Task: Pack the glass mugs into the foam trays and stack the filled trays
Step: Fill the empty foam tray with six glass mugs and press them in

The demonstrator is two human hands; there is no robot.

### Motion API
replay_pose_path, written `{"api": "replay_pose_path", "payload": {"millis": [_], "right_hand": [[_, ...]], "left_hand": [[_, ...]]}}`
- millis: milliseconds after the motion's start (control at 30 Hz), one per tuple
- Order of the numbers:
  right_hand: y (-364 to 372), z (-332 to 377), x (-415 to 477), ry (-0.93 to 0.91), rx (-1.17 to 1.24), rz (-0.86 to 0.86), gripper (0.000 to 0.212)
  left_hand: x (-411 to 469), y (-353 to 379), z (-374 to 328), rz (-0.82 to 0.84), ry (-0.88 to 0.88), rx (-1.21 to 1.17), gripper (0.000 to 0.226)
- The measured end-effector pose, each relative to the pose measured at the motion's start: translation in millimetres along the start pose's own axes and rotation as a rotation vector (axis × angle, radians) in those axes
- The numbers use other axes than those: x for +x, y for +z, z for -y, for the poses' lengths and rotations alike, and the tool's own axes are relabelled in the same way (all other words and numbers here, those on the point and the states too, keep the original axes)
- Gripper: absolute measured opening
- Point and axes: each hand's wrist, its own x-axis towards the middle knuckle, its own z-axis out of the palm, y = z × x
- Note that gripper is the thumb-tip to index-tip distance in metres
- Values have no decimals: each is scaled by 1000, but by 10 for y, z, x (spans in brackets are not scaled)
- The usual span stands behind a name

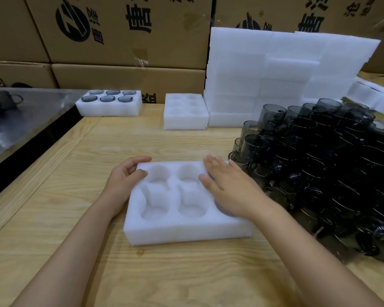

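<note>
A white foam tray [182, 231] with empty round pockets lies on the wooden table in front of me. My left hand [124, 176] grips its far left corner, thumb on top and fingers curled over the edge. My right hand [228, 187] lies flat on the tray's right side with straight fingers, hiding the pockets there. A big pile of smoky grey glass mugs [324, 165] is stacked at the right. A filled foam tray [109, 103] with several mugs stands at the back left.
A small stack of empty foam trays [185, 113] stands at the back centre, with a tall stack of foam blocks [275, 74] to its right. Cardboard boxes [120, 36] wall off the back. A steel surface [27, 116] adjoins the table's left edge.
</note>
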Motion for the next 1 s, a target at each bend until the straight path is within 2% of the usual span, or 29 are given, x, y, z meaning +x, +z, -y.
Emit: {"api": "replay_pose_path", "payload": {"millis": [100,300,367,400,467,533,567,733,1000], "right_hand": [[95,-6,30,-9,18,111,68],[92,-21,18,-7,13,140,70],[37,-5,-8,-3,77,107,67],[-9,-11,-34,17,132,18,65],[-109,-78,-108,86,154,-344,56],[-233,-202,-161,178,3,-671,45],[-282,-272,-165,227,-82,-730,42],[-379,-454,-8,405,-392,-445,34],[-405,-485,147,341,-386,-398,26]], "left_hand": [[2,1,0,-3,0,0,33],[-4,11,-5,-4,-2,-3,33],[-2,10,1,-3,-7,-5,33],[-1,9,3,-2,-9,-5,33],[1,4,-2,-4,-10,-2,33],[-1,4,-1,-11,-15,-1,32],[-3,10,-1,-14,-16,-4,32],[-15,21,-7,-19,-19,-18,31],[-6,17,0,-26,-17,-13,30]]}}
